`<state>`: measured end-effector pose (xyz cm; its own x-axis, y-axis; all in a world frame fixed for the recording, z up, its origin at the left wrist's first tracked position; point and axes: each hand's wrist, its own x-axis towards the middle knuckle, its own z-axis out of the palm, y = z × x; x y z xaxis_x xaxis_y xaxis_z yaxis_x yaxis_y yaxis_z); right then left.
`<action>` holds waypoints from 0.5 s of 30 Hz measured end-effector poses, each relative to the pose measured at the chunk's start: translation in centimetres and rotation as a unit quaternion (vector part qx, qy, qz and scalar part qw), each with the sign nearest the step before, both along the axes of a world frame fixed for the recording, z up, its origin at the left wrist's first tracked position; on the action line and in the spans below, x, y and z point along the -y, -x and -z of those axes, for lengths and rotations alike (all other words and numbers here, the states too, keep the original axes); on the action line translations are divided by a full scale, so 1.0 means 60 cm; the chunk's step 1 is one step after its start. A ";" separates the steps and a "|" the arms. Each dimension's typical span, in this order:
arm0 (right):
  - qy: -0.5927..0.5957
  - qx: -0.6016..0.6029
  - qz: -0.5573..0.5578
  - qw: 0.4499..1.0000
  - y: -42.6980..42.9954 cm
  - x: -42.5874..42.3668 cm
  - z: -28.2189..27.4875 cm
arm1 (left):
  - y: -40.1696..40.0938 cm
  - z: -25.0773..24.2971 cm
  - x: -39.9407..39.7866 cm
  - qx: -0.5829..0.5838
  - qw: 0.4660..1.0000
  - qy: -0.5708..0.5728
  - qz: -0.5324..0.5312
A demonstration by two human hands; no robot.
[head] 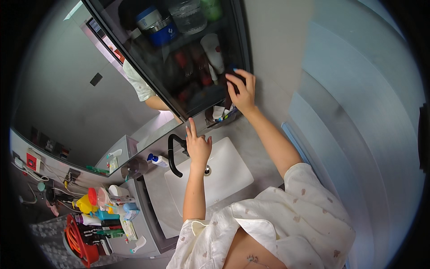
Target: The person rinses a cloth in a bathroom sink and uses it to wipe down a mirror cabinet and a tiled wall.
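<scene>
My left hand [199,146] is above the black faucet [173,156], its index finger extended to the lower corner of the glass-fronted cabinet [188,116]. Nothing shows in its grasp. My right hand [242,90] is at the cabinet's lower right, fingers curved over a dark object [229,97]; whether it grips this object is unclear. Behind the dark glass are a blue jar [163,35], a clear container [188,18], a green container [211,9] and a white tube [213,52]. Below the cabinet, a small basket [220,123] holds small packets and other items.
A white sink [228,168] sits in the grey countertop [154,198]. A pump bottle [159,160] stands beside the faucet. A large mirror [84,111] adjoins the cabinet. At the lower left are several bottles, a yellow container [85,204] and a red basket [90,250].
</scene>
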<state>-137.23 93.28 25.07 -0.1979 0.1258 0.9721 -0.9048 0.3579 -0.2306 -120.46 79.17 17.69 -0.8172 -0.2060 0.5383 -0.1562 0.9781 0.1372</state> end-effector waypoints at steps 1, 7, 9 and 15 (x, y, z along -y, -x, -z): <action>0.025 -0.019 0.006 0.999 0.002 0.001 -0.035 | 0.000 0.001 -0.001 0.002 1.000 0.000 0.000; 0.101 -0.085 0.131 0.983 0.063 0.013 -0.206 | -0.002 -0.004 -0.005 0.005 1.000 0.009 0.002; 0.100 -0.080 0.149 0.981 0.074 0.018 -0.206 | -0.002 -0.004 -0.006 0.009 1.000 0.007 -0.002; 0.066 -0.039 0.178 0.981 0.065 0.005 -0.099 | 0.000 -0.007 -0.012 -0.006 1.000 -0.002 0.006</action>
<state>-141.12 92.95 31.01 -0.0447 0.3000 0.9529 -0.7445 0.6261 -0.2320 -120.43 79.86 18.12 -0.8136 -0.1983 0.5466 -0.1431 0.9794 0.1424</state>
